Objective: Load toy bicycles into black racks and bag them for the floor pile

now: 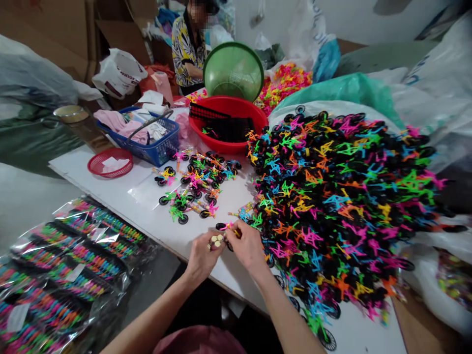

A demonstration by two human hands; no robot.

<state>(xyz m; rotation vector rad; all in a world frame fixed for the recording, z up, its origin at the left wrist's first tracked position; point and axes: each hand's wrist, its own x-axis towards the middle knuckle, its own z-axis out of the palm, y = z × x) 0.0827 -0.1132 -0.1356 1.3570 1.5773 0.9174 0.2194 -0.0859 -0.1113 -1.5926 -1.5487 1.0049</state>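
Beside the heaped toy bicycles (342, 206), the left hand (201, 255) pinches small beige candies (217, 240) while the right hand (248, 246) grips a pink bicycle (227, 226); loose candies could slip and scatter.

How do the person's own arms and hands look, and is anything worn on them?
Both forearms are bare as far as the picture shows: no sleeves, gloves, watch or bracelet visible. The left hand and the right hand show no rings that I can make out. The fingernails are too small to judge.
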